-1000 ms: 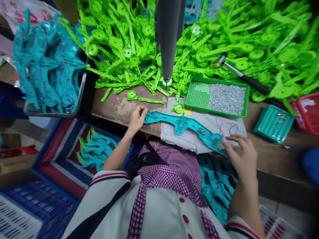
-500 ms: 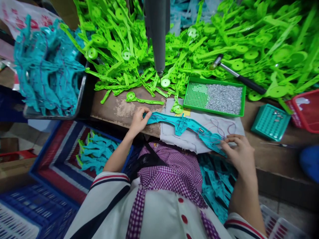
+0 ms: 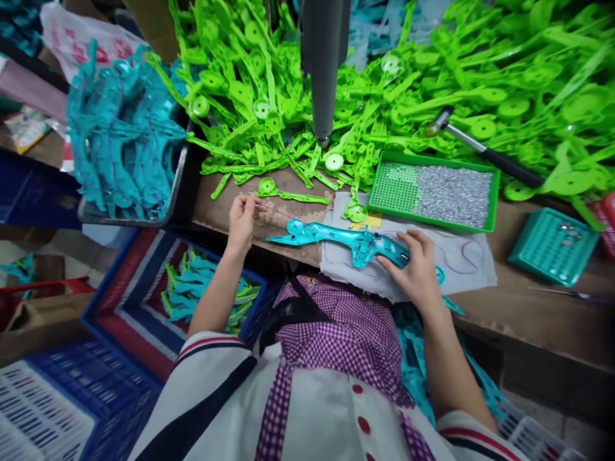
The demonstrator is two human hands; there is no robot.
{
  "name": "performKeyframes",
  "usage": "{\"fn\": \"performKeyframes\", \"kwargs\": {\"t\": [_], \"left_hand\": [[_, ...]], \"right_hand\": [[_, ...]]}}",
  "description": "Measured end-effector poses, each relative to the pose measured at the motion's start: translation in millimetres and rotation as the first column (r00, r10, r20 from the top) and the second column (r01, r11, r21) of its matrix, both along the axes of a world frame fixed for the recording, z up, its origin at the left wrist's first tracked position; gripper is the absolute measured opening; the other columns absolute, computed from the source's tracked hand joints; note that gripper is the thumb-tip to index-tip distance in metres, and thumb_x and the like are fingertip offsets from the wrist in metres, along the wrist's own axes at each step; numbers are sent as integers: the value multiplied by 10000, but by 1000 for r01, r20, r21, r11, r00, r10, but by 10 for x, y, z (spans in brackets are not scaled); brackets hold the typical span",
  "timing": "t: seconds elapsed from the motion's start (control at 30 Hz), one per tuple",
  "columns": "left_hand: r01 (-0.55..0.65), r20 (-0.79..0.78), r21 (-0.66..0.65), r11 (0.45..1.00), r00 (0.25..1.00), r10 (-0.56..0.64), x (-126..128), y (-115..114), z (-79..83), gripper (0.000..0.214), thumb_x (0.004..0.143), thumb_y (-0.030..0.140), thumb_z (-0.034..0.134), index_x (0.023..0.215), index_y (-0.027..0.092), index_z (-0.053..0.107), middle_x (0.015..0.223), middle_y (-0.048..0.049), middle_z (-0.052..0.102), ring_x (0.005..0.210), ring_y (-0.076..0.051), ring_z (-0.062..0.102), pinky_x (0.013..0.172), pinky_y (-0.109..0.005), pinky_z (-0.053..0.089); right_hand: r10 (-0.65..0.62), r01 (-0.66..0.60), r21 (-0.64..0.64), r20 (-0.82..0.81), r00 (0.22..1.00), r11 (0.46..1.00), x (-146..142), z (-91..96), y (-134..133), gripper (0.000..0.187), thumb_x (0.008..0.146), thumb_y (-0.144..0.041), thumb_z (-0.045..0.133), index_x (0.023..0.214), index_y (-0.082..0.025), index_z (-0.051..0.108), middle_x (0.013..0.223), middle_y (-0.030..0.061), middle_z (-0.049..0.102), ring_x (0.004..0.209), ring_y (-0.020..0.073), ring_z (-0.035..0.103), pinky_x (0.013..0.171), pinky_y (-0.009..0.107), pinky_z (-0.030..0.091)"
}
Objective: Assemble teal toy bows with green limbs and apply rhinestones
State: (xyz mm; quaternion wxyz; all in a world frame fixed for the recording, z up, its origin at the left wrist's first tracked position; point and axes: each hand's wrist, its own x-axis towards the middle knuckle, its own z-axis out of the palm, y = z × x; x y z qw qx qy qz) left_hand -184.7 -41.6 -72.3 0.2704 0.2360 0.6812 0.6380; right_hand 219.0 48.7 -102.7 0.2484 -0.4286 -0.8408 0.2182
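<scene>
A turquoise plastic toy bow lies across the cloth at the bench's front edge, its left end reaching past the cloth. My right hand is closed round the bow's right half, thumb in front and fingers behind, hiding part of it. Off the bow's left tip, my left hand pinches a thin purple string that runs back toward the bow. More of the string lies in loose loops on the cloth, to the right of my right hand.
A green tray of small metal pins stands behind the cloth. Bright green plastic parts are heaped at the back, with a hammer on them. A dark tool hangs overhead. Strung turquoise bows stack in a bin at left.
My left hand has left the bow's left end and moved left, drawing the string out. My right hand has shifted left from the bow's right tip onto its body.
</scene>
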Motion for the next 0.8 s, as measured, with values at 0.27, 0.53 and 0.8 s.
{"fn": "performKeyframes", "kwargs": {"t": [0.27, 0.53, 0.8], "left_hand": [[151, 440, 12, 989, 887, -140, -286, 105, 217, 220, 948, 289, 696, 814, 202, 544, 802, 16, 688, 557, -43, 605, 530, -145, 505], [108, 17, -5, 994, 994, -108, 55, -10, -16, 379, 892, 504, 732, 799, 213, 509, 599, 69, 537, 458, -56, 481, 452, -158, 418], [168, -497, 28, 985, 858, -132, -65, -394, 113, 311, 931, 541, 654, 936, 231, 679, 904, -44, 680, 802, -164, 693, 759, -307, 592]], "right_hand": [[-140, 141, -13, 62, 988, 990, -39, 85, -91, 684, 926, -639, 567, 1434, -181, 552, 1372, 207, 587, 1301, 400, 559, 1037, 625, 482], [-115, 117, 39, -33, 993, 992, 83, 262, 98, 347, 982, -494, 549, 1077, -216, 734, 1136, 135, 709, 1160, 317, 675, 1027, 513, 538], [147, -196, 139, 300, 942, 971, 271, 11, -12, 552, 1008, -399, 488, 1540, -253, 462, 1414, 153, 623, 1267, 336, 618, 970, 513, 549]]}}
